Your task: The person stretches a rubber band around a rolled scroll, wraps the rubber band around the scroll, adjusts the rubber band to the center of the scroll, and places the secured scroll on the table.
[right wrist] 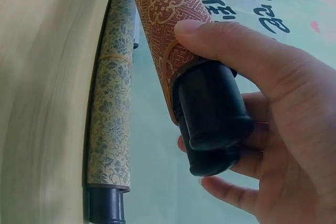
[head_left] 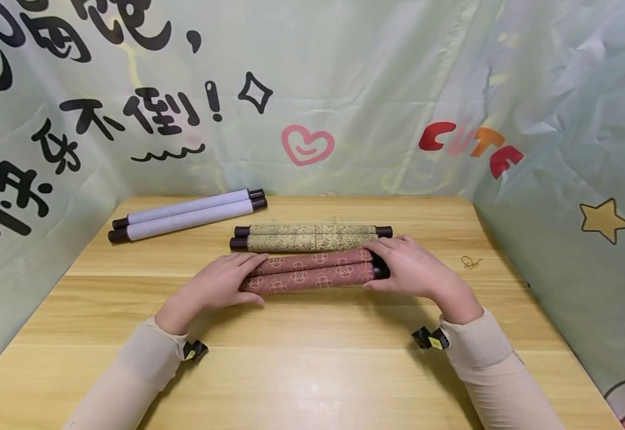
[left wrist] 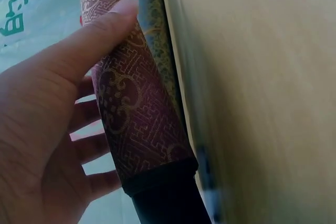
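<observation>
Both hands hold a red-brown scroll, a pair of side-by-side rolls with gold flower patterns and black end knobs. My left hand grips its left end, thumb along the near side and fingers behind, as the left wrist view also shows. My right hand grips the right end, its thumb on the patterned cloth beside the black knobs. A thin elastic band loops round the rolls near that end. Just behind lies a yellow floral scroll with a band round its middle.
A lavender scroll lies slanted at the back left of the wooden table. One loose elastic band is on the table at the right. Printed cloth curtains stand along the back and sides.
</observation>
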### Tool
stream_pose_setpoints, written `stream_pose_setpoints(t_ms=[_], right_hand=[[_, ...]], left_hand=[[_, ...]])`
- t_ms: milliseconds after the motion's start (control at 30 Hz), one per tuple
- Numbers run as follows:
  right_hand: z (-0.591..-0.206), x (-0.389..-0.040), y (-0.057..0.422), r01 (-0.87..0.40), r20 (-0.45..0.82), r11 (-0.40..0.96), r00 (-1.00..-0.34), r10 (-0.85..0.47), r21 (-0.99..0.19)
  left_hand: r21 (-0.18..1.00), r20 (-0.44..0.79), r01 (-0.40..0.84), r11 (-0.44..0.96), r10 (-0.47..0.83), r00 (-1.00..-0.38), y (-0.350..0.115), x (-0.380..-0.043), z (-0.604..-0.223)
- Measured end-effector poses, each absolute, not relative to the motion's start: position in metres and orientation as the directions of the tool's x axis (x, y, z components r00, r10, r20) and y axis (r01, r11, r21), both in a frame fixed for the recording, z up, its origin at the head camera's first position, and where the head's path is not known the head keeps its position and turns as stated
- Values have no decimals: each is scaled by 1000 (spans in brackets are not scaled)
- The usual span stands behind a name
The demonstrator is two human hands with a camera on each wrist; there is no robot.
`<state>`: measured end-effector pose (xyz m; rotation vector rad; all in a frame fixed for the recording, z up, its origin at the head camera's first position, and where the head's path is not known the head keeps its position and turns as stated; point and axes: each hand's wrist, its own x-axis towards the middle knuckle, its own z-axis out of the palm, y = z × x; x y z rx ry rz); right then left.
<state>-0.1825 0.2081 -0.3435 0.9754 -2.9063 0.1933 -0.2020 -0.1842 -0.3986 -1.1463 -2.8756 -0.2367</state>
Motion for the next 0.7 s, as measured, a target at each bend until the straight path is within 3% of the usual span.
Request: stream_pose_setpoints(t_ms=[267, 533, 700], right_hand=[[-346, -184, 209, -606, 97, 789, -795, -598, -103], [-342, -186, 212, -664, 236, 746, -733, -638, -44], [-339, -186, 213, -705, 358, 709, -653, -667, 35]], left_hand=[[128, 84, 694, 709, 689, -720, -187, -205, -402], [58, 304, 752, 657, 705, -640, -193, -204, -391], [13, 398, 772, 636, 705, -587, -194, -202, -382]])
